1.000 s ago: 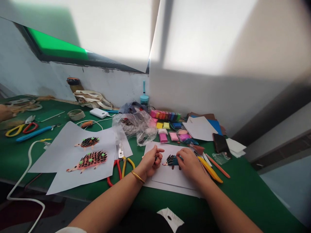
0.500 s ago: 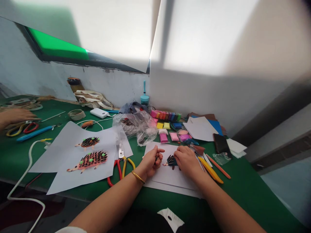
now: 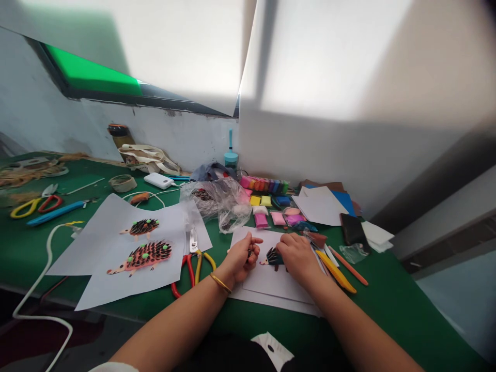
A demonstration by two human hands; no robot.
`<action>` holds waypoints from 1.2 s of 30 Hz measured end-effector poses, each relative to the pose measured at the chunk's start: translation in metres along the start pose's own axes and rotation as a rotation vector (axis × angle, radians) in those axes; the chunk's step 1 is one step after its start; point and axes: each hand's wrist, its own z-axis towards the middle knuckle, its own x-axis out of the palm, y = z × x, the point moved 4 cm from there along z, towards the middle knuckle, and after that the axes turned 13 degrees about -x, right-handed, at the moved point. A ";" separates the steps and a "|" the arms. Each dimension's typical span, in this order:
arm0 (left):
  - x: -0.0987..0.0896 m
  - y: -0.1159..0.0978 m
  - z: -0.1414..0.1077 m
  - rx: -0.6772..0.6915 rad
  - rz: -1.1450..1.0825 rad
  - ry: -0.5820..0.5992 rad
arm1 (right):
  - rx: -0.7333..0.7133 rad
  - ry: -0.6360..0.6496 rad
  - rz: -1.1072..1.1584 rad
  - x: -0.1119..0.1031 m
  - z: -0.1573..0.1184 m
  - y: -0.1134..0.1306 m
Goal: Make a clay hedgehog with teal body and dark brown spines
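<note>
A hedgehog figure (image 3: pixel 272 257) with a dark blue body, dark spikes and a pale snout lies on white paper (image 3: pixel 267 287). Over its back rests my right hand (image 3: pixel 296 253), fingers pinched down on the spikes; whatever is between the fingertips is hidden. Left of the figure, my left hand (image 3: pixel 244 256) is half curled, palm turned inward, around small dark pieces (image 3: pixel 249 253) like the spikes. Two finished-looking hedgehogs, a brown one (image 3: pixel 144 227) and a pink one (image 3: pixel 149 257) with green dots, lie on other sheets to the left.
Red-and-yellow-handled scissors (image 3: pixel 192 258) lie beside my left forearm. Colourful clay packets (image 3: pixel 261 220) and a clear plastic bag (image 3: pixel 217 199) sit behind the paper. A yellow cutter (image 3: pixel 336 271) lies at right. Another pair of scissors (image 3: pixel 36 205) and a white cable (image 3: pixel 48 258) are leftward.
Another person's hand at the far left has left the view, uncovering the scissors there. My right hand has shifted very slightly left over the hedgehog; my left hand has stayed put.
</note>
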 end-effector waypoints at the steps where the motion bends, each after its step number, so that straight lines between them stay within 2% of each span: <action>1: -0.001 0.000 0.001 -0.001 0.001 -0.001 | 0.013 -0.010 0.023 0.000 -0.002 -0.002; 6: -0.002 0.001 0.002 -0.003 -0.003 0.006 | 0.129 -0.138 0.131 0.003 -0.017 -0.018; 9: -0.001 0.001 0.001 -0.007 -0.005 0.005 | 0.122 -0.173 0.200 0.007 -0.025 -0.021; 15: 0.000 0.000 -0.001 -0.012 -0.017 -0.007 | 0.048 -0.187 0.253 0.009 -0.026 -0.014; 36: 0.000 -0.001 0.000 -0.006 -0.007 -0.002 | 0.057 -0.182 0.251 0.010 -0.025 -0.011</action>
